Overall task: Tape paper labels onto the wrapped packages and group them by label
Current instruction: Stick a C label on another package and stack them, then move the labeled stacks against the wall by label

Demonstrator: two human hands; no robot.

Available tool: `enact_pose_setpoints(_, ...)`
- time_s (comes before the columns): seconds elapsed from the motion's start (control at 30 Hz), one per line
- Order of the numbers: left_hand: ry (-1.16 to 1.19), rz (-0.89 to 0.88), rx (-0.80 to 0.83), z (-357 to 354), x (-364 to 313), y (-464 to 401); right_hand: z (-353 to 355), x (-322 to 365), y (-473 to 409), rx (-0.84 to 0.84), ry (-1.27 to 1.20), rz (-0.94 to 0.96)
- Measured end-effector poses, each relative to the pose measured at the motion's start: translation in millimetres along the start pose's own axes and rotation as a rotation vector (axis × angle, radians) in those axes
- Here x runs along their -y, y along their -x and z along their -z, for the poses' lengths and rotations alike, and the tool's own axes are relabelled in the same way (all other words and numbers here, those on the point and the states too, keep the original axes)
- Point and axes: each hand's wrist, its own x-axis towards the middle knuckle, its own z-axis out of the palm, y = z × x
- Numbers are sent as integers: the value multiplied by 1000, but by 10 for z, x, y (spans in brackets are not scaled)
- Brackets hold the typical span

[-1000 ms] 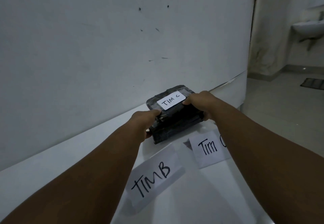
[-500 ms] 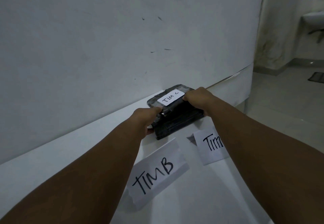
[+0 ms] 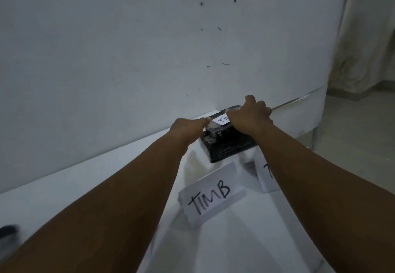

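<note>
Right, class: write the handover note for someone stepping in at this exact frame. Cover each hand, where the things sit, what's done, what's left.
Left hand: gripping the near-left corner of the wrapped package.
Right hand: fingers curled on the package's top, part-covering its small label.
The package sits on the white table by the wall, behind the TIM B sign; a second sign lies to the right, mostly hidden by the arm.
Done: label is on.
Left: probably setting the package by its matching sign; the label's last letter is covered.
</note>
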Motion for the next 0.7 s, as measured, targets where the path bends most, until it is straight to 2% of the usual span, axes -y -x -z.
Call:
enact_pose_setpoints(0.2,-104,-54,-49,747,-74,835,-29,657,917,50,-73,211)
enact_pose_setpoints(0.43,-177,-235,-169,1777,85,1812,-112,1323,2155,74,-225,441)
enact_pose_setpoints(0.57,-238,-312,-267,2477,360,2393,-193,1724,2878,122,-338,562)
enact_pose_setpoints(0.7,-211,-299,-373,3149,832,2908,-330,2011,3563,215,-452,628)
